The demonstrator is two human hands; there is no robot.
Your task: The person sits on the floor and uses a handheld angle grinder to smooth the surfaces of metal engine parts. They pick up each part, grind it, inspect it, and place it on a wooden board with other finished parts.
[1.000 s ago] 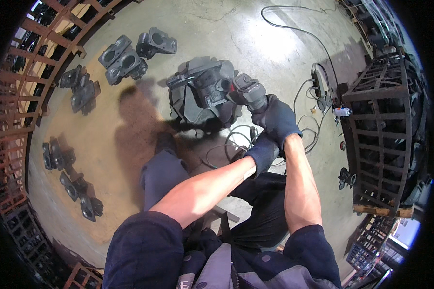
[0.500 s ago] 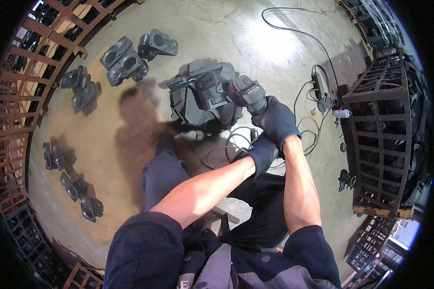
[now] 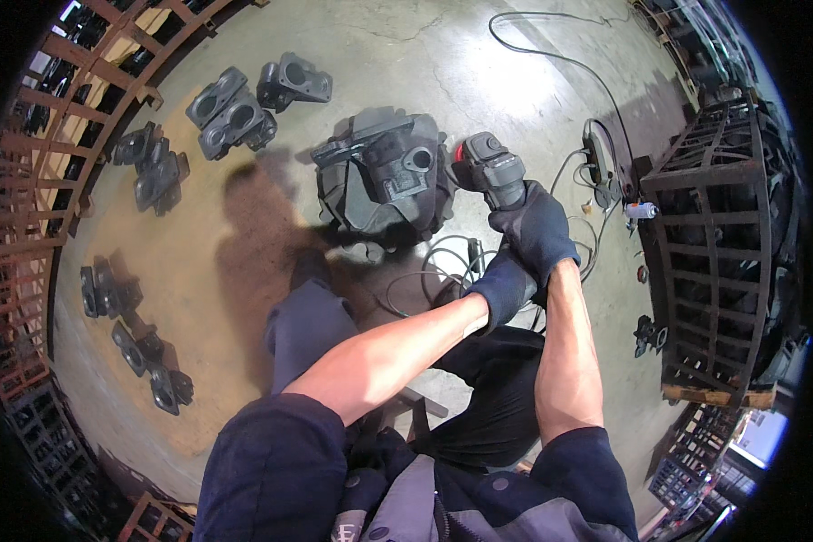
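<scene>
Both my hands, in dark gloves, are closed around an angle grinder [image 3: 497, 172] with a red patch by its head. My right hand [image 3: 537, 230] wraps the body just behind the head. Lower down, my left hand [image 3: 508, 287] grips the rear part, which the glove mostly hides. The grinder's head is just right of a dark cast metal part [image 3: 402, 172], with a small gap between them. This casting has a round hole and a flat flange, and it rests on a pile of dark, rounded pieces [image 3: 350, 203] on the floor.
Several similar castings [image 3: 235, 113] stand on the brown-dusted floor at the left. A cable [image 3: 425, 271] loops beside my hands, and a power strip [image 3: 598, 167] lies to the right. A spray can [image 3: 641, 210] is by the metal cage [image 3: 709, 203]. A rusty rack [image 3: 27, 172] borders the left.
Both hands have drawn the grinder to the right, away from the casting. The casting's round hole, partly covered before, now shows fully.
</scene>
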